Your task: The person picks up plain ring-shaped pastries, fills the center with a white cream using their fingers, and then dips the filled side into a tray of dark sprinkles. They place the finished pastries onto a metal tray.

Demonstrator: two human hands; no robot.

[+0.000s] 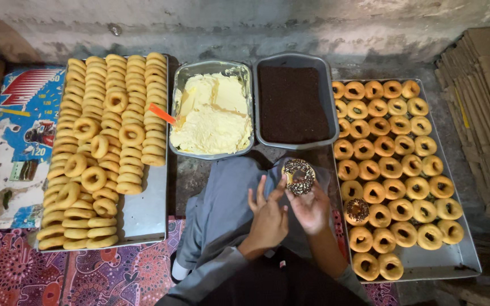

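My right hand [312,208] holds up a ring doughnut [298,176] coated with dark sprinkles, fingers under it. My left hand [269,214] is beside it, fingers spread, its fingertips close to the doughnut's left edge. Both hands are above my lap in grey cloth. Just beyond them stand a pan of dark chocolate sprinkles [292,103] and a pan of pale yellow cream [211,116] with an orange-handled spreader [162,114] stuck in its left side.
A metal tray [143,209] on the left is piled with plain doughnuts. The right-hand tray [438,260] holds rows of filled doughnuts and one sprinkled doughnut [357,211]. Flattened cardboard [483,102] is stacked at far right. A patterned mat [86,275] lies under the left tray.
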